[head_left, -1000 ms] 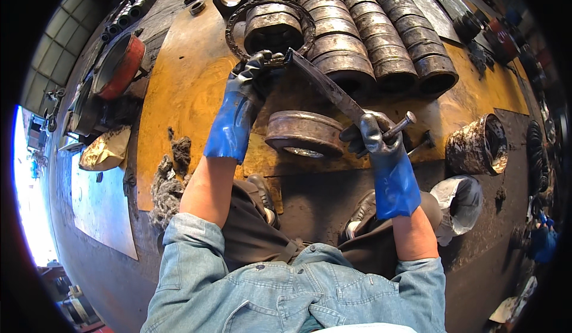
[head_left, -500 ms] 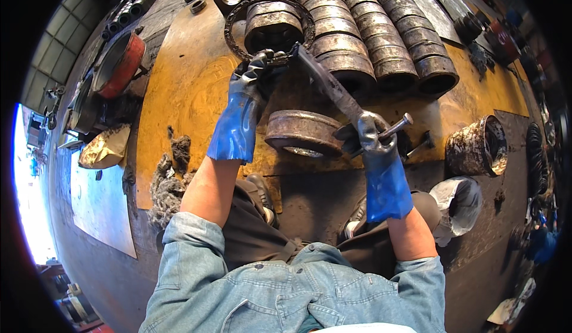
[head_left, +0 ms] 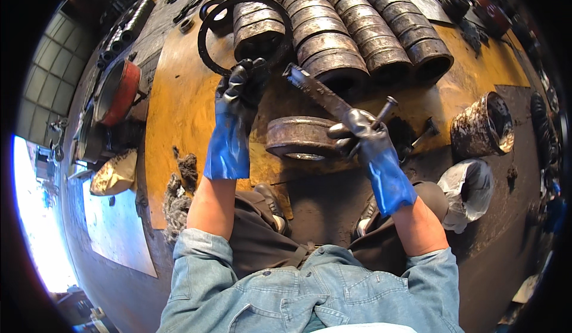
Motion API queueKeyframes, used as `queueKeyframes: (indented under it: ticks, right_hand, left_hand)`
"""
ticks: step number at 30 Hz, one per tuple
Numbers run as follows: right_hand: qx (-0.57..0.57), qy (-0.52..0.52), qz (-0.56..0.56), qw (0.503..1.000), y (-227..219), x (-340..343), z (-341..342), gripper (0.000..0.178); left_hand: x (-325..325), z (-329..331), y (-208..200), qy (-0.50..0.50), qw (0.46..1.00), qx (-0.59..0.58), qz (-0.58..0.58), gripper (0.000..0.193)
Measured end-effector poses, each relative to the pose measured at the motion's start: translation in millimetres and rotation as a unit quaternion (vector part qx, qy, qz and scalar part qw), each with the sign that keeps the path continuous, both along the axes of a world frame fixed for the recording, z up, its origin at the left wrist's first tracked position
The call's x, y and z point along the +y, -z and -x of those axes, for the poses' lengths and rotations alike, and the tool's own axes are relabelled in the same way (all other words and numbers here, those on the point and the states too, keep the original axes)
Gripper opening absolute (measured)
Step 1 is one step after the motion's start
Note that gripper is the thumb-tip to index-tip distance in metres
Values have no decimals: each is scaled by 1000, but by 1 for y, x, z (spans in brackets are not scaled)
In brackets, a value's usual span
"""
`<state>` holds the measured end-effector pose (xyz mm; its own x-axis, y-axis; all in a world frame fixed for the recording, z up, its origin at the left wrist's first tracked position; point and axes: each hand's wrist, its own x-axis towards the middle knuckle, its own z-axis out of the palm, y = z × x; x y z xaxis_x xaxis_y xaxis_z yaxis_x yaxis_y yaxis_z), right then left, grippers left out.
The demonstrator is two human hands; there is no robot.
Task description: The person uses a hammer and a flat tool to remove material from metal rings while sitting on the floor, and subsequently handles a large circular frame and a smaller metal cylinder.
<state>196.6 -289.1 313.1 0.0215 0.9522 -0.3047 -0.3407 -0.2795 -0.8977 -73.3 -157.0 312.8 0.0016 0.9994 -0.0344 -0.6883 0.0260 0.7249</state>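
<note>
My left hand point(head_left: 237, 88), in a blue glove with a dark, grimy palm and fingers, grips the lower edge of a thin black ring point(head_left: 202, 42) held up in front of me. In my gloved right hand point(head_left: 366, 133) is a flat, dirty metal scraper point(head_left: 320, 93), its end pointing up and left toward the ring but apart from it. A steel rod with a flat head point(head_left: 386, 109) sticks out of the same fist; whether it joins the scraper is hidden. A thick rusty metal ring point(head_left: 298, 131) lies on the sheet between my hands.
Rows of rusty cylindrical rings point(head_left: 326, 38) lie at the far side on a yellow sheet point(head_left: 173, 103). At right stand a stained bucket point(head_left: 468, 131) and a bag-lined container point(head_left: 459, 205). A red round pan point(head_left: 124, 91) and fibrous grey rags point(head_left: 176, 205) are at left.
The black ring tilts more upright and has shifted left with my left hand. The scraper's end has come away from the ring, and its blade is turned flatter.
</note>
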Motion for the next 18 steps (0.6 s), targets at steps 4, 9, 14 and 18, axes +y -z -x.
queueKeyframes:
  ticks: [4,9,14,18]
  right_hand:
    - [-187,-6,-116,975,-9,-5,9,28]
    - [-391,55,-229,890,-7,2,-6,21]
    - [-333,133,-267,895,3,9,-23,15]
    - [-257,188,-248,915,-17,8,-31,18]
  left_hand:
    - [-12,0,-2,18,989,138,-58,26]
    - [-13,9,-3,104,946,289,-103,34]
    - [-15,8,-5,155,915,355,-112,33]
    - [-10,12,0,165,896,396,-114,32]
